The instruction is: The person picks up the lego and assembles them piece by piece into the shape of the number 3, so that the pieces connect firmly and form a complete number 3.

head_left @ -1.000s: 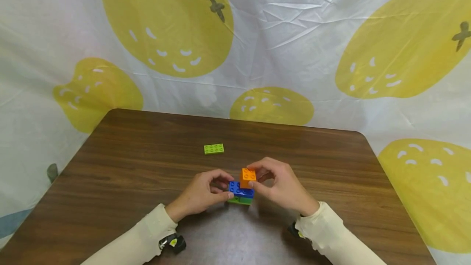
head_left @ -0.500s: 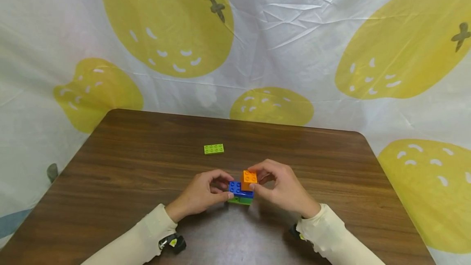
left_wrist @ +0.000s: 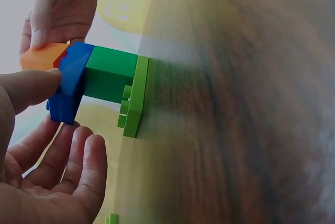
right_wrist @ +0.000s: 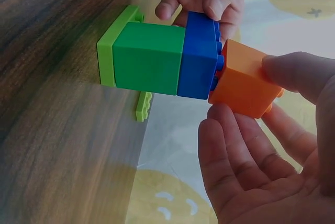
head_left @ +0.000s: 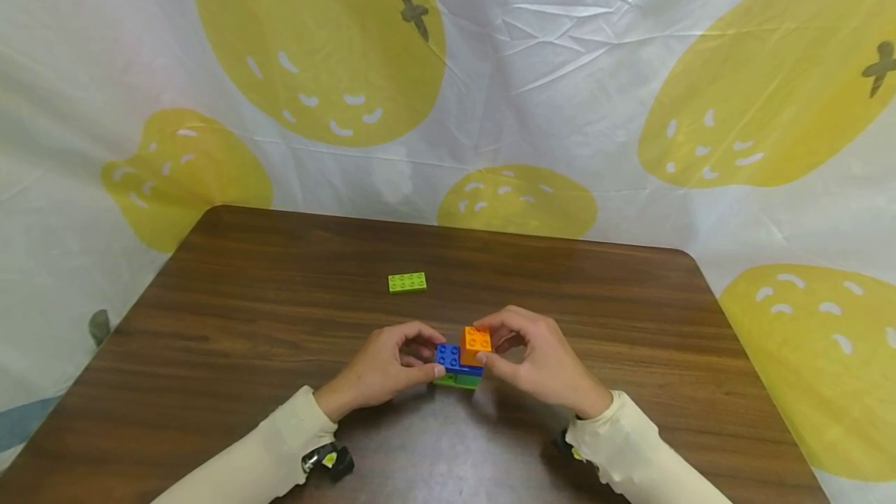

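My left hand (head_left: pixel 378 364) pinches the blue brick (left_wrist: pixel 76 77) by its left end between thumb and fingers. That brick tops a small stack: below it a green brick (right_wrist: pixel 149 56), and at the bottom a thin lime plate (left_wrist: pixel 137 101) on the table. In my right hand (head_left: pixel 539 358) is an orange brick (head_left: pixel 477 341) with studs on top, gripped by thumb and fingertips. It sits over the right end of the blue brick. The right wrist view shows it slightly tilted, with a few blue studs visible in the gap.
A second lime plate (head_left: pixel 407 282) lies studs up on the brown wooden table (head_left: pixel 280 309), beyond the stack. Behind the far edge hangs a white cloth (head_left: pixel 532 99) printed with yellow fruit.
My right hand has shifted the orange brick slightly right and down, toward the right end of the blue brick. The left hand and the stack have stayed in place.
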`<state>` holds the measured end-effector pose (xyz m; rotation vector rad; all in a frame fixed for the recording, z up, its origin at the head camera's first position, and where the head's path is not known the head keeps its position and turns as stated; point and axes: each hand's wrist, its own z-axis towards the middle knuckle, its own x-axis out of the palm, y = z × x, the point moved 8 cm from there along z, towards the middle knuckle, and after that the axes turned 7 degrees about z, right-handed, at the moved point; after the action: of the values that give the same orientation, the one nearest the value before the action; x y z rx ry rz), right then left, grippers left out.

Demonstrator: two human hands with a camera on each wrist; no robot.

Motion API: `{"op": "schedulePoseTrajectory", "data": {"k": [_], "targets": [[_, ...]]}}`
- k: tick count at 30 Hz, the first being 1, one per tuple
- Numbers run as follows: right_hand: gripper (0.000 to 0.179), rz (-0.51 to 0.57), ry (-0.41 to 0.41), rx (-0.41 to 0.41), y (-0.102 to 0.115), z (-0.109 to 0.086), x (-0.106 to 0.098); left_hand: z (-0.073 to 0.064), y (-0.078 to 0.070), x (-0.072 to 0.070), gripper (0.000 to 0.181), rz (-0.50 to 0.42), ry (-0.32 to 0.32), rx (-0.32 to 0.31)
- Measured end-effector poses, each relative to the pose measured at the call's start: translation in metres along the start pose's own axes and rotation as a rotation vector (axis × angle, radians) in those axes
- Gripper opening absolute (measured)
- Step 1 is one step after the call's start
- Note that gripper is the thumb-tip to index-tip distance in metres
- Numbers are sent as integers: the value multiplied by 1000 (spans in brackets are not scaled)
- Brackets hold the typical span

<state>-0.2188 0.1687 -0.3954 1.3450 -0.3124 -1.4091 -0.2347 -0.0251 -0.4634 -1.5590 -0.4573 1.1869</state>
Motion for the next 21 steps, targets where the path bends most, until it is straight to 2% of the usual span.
{"op": "schedulePoseTrajectory", "data": {"k": [21], "targets": [[34, 15, 9, -51, 3, -3, 2, 0, 0, 0, 33, 13, 6, 1]]}}
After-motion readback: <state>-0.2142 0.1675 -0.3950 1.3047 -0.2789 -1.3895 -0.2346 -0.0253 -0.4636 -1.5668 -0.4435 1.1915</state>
